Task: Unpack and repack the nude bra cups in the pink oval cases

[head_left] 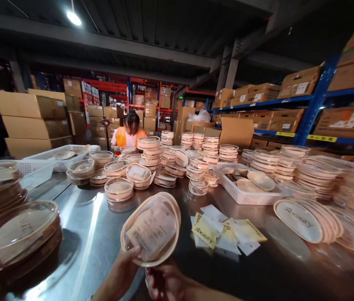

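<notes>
Both hands low at the near edge of the bench (79, 234); my left hand (123, 269) has its grip closed on the lower left rim of an oval case (152, 230), thumb laid over the clear lid; my right hand (164, 282) sits just under the case's bottom edge, touching it, but whether that grip is closed I cannot tell; case held tilted up toward me, above the bench, pink rim, a printed label showing through the lid.

Bench surface: bare steel, glossy, streaked with reflected ceiling light; just right of the case lie loose yellow and white paper packets (224, 232), flat and overlapping; further right a fanned row of oval lids (309, 219) lying on its side; behind it a white plastic basket (249, 192) with pink trays in it; centre back, many stacked cases (152, 161); at my left, more stacks, blurred, and a second white basket (54, 159).

Room: warehouse; dark ceiling, one lamp (74, 17) lit; blue shelving (315, 100) on the right loaded with cardboard cartons; more cartons piled left and behind; across the bench a person in an orange vest (128, 133).
</notes>
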`<state>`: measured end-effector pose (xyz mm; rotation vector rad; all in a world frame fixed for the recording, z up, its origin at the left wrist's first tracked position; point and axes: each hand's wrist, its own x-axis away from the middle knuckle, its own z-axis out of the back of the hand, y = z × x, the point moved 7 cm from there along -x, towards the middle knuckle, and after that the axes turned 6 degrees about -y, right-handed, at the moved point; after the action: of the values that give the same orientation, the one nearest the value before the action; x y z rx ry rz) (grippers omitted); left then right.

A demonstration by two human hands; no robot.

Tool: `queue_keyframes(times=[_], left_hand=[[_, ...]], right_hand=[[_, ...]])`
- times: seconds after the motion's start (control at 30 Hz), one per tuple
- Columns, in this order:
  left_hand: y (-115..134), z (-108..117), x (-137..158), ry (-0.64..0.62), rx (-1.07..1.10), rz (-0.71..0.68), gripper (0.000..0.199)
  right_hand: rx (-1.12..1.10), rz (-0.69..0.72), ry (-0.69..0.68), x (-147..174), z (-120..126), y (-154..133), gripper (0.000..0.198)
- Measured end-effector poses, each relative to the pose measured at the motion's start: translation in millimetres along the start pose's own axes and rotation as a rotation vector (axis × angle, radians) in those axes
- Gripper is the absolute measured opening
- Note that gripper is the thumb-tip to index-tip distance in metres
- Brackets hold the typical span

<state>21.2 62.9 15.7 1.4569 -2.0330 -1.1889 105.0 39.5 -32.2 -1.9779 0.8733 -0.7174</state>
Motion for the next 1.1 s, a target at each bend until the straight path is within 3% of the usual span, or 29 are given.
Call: queue_keyframes(times=[0.13, 0.27, 0.33, 0.4, 0.5, 0.57, 0.63, 0.73, 0.8, 0.93, 1.1], left_hand=[[44.0, 28.8, -5.6, 0.071, -0.535, -0.175, 0.071], [74.5, 45.2, -3.6, 0.120, -1.163, -0.464, 0.046], [75.9, 35.3, 2.1, 0.128, -1.539, -0.674, 0.044], [67.4, 22.9, 6.8, 0.155, -1.799, -0.798, 0.053], [45.4, 5.1, 8.5, 0.108, -2.000, -0.789, 0.062], [33.8, 1.7, 5.9, 0.059, -1.979, -0.667, 0.067], [31.8, 9.7, 0.6, 0.087, -1.800, -0.496, 0.062], [42.3, 34.3, -5.7, 0.269, -1.299, -0.325, 0.058], [47.6, 48.6, -7.4, 0.382, -0.951, -0.275, 0.062], [47.5, 56.0, -7.7, 0.461, -0.605, -0.205, 0.063], [46.1, 51.6, -6.3, 0.447, -0.613, -0.140, 0.068]], right_hand=[[0.144, 0.119, 0.162, 6.3, 35.7, -55.3, 0.041], [0.356, 0.285, 0.321, 19.0, 66.2, -110.6, 0.044], [0.503, 0.317, 0.355, 24.3, 63.6, -116.4, 0.038], [0.656, 0.338, 0.363, 28.4, 49.0, -108.8, 0.031], [0.889, 0.345, 0.327, 29.3, 19.9, -84.1, 0.030], [0.960, 0.314, 0.242, 24.8, 8.7, -68.7, 0.033], [0.842, 0.322, 0.242, 21.1, 16.6, -67.9, 0.041], [0.456, 0.485, 0.522, 26.1, 59.6, -91.9, 0.050], [0.329, 0.550, 0.652, 27.8, 81.6, -102.5, 0.047], [0.280, 0.415, 0.537, 10.4, 83.5, -89.1, 0.041], [0.211, 0.334, 0.376, 7.9, 63.7, -74.7, 0.058]])
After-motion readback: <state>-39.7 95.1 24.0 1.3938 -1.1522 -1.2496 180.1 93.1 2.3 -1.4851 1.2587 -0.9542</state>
